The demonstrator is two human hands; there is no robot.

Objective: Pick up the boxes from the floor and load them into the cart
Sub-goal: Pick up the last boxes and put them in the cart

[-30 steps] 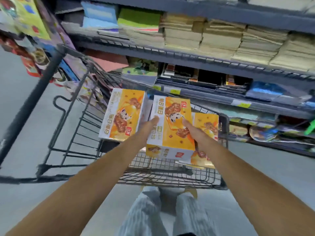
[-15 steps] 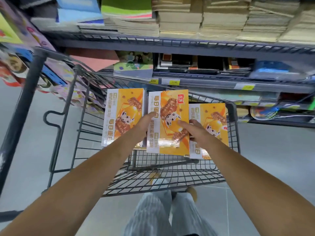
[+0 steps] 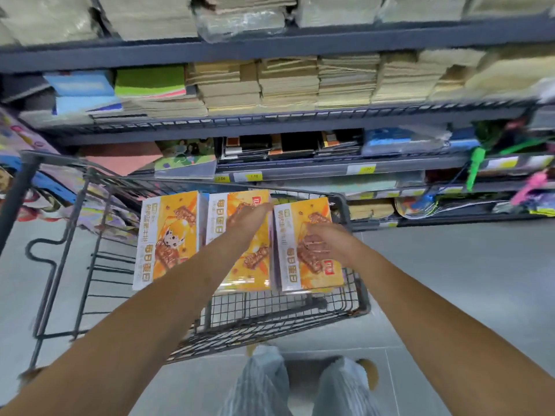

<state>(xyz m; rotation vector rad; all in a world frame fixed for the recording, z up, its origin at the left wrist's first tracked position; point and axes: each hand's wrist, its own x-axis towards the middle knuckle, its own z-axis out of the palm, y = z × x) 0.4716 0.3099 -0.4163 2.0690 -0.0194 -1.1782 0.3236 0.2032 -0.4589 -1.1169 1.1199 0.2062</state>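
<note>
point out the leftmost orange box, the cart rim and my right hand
leftmost orange box (image 3: 168,241): head view, front face
cart rim (image 3: 342,202): head view, far right corner
right hand (image 3: 330,244): head view, back of hand

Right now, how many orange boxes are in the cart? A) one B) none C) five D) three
D: a left box, a middle box and a right box stand side by side in the cart.
</note>
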